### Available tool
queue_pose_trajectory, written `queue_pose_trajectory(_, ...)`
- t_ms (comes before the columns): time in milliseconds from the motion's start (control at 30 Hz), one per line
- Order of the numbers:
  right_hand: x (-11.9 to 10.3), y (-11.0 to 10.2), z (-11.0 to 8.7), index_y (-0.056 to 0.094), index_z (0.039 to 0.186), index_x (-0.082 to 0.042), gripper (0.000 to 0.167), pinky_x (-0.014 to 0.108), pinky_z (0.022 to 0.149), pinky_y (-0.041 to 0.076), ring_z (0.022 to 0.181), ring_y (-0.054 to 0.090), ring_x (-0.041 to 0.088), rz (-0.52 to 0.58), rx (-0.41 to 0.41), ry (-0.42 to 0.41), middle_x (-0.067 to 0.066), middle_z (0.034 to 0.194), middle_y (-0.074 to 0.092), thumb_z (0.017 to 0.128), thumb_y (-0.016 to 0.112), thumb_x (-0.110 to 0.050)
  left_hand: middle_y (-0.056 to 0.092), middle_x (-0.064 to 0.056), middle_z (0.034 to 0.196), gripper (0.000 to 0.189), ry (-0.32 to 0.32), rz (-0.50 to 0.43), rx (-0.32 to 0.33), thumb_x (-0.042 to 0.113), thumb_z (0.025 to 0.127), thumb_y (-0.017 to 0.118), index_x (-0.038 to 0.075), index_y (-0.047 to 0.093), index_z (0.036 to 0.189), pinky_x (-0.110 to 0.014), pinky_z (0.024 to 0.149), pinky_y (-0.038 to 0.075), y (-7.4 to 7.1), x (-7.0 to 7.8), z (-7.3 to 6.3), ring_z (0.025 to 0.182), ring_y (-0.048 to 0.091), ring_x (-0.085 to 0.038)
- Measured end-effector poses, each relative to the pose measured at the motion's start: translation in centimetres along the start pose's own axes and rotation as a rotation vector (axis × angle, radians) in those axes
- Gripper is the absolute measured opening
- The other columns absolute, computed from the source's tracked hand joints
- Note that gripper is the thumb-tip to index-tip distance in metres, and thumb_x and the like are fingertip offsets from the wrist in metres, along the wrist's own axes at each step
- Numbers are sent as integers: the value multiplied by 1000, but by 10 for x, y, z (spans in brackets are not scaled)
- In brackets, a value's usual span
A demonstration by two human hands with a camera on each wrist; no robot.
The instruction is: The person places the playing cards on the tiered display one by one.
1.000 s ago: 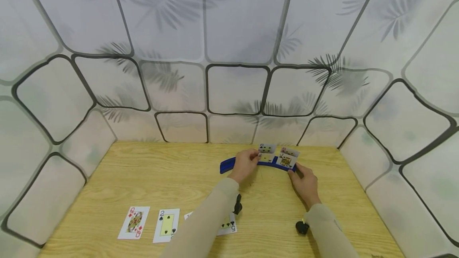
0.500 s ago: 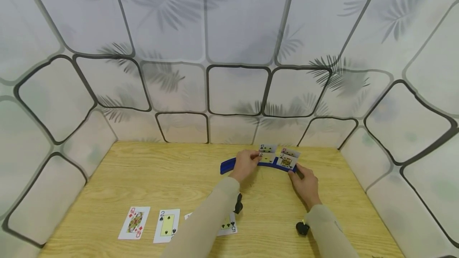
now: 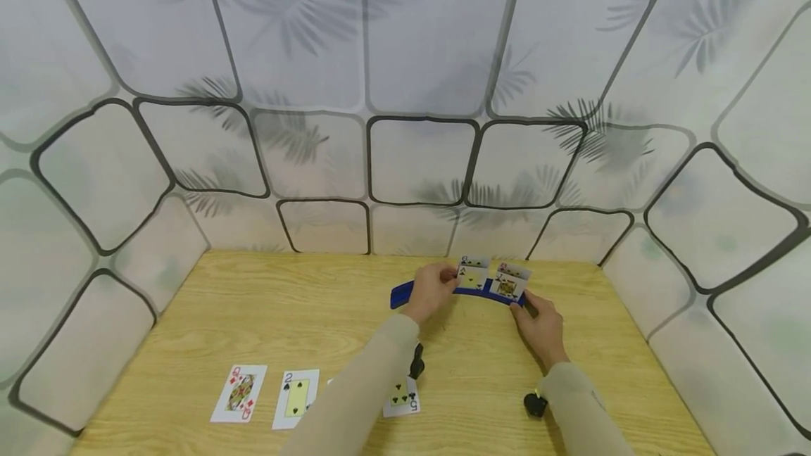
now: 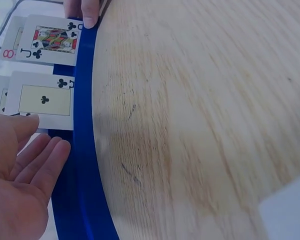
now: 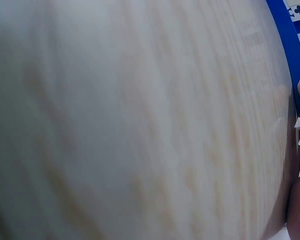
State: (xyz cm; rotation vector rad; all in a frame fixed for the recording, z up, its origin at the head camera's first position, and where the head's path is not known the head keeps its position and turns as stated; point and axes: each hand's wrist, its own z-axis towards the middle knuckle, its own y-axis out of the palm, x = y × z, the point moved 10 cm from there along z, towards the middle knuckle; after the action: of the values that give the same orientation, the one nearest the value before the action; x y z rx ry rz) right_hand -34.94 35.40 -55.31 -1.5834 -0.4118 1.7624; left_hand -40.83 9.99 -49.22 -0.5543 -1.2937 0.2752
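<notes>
A curved blue card holder (image 3: 402,294) stands towards the back of the table. In it, the ace of clubs (image 4: 45,100) leans in front of a black six (image 3: 473,261), and the jack of clubs (image 4: 52,42) in front of a red eight (image 4: 9,42). My left hand (image 3: 432,292) pinches the ace's left edge, thumb on its front face; the index finger is hidden. Its other fingers lie loosely beside the holder's slot. My right hand (image 3: 541,326) grips the holder's right end, thumb on the front rim; in the right wrist view only part of it shows.
Face up at the table's front left lie a queen of diamonds (image 3: 239,394), a two of spades (image 3: 296,400) and a five of clubs (image 3: 402,397). Another card is mostly hidden under my left sleeve (image 3: 364,389). A patterned curtain (image 3: 421,160) surrounds the wooden table (image 3: 253,308).
The ace of clubs has risen slightly against the six behind it, and more of its corner shows past my left fingers. My right hand keeps its place on the holder.
</notes>
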Motion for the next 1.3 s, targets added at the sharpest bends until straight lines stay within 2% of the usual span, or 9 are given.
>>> queue_pose_trajectory(100,1,2,0,51,152,3,57,61,124,33,145,46,49,0,-3,-1,32,152,52,105,66,-25,79,-8,108,19,18,-17,-22,14,101,71,8,77,118,-31,80,62,-4,-4,-4,97,74,-19)
queue_pose_trajectory(233,-1,2,0,52,152,3,56,61,124,34,144,47,49,-1,2,-5,32,152,53,105,66,-24,79,-8,103,17,94,2,-40,15,103,68,6,77,114,-30,78,62,-17,-4,-10,91,74,-19)
queue_pose_trajectory(300,-1,2,0,52,151,4,56,61,124,35,144,47,49,-3,6,-6,32,151,53,104,67,-24,79,-8,100,16,136,25,-30,15,102,67,6,77,111,-29,75,61,-26,-3,-14,88,74,-18)
queue_pose_trajectory(400,-2,2,0,52,151,4,56,60,124,34,144,47,49,-11,1,-4,32,151,53,104,66,-24,79,-8,97,17,160,44,-8,15,102,67,4,77,109,-27,73,59,-42,-4,-21,84,73,-18)
queue_pose_trajectory(633,-3,3,-2,51,151,4,56,60,125,33,145,46,50,-11,-8,11,33,152,52,104,66,-23,79,-8,98,13,162,57,35,13,100,70,4,77,107,-34,78,63,-87,-21,-45,89,75,-22)
queue_pose_trajectory(833,-3,0,-3,52,150,5,56,61,123,35,143,48,50,-13,10,1,34,150,53,103,67,-23,79,-8,99,15,112,90,93,13,98,73,5,78,110,-40,81,64,-130,-45,-64,92,75,-23)
queue_pose_trajectory(1000,-3,-3,-4,54,148,6,56,62,121,37,141,49,52,-19,31,-5,35,148,55,102,69,-22,79,-14,107,21,88,142,112,16,98,75,7,77,117,-47,87,63,-165,-58,-84,100,76,-30)
queue_pose_trajectory(1133,-6,-5,-4,56,146,7,55,62,120,39,139,51,53,-27,53,-21,35,146,57,101,70,-22,78,-19,116,26,105,202,125,16,98,75,5,75,122,-52,89,62,-190,-63,-103,106,75,-36)
queue_pose_trajectory(1300,-8,-4,-4,56,146,8,56,62,120,39,139,51,52,-30,46,-25,36,146,56,101,70,-22,76,-18,122,30,141,274,149,15,97,76,2,73,125,-55,90,61,-217,-69,-131,107,74,-37)
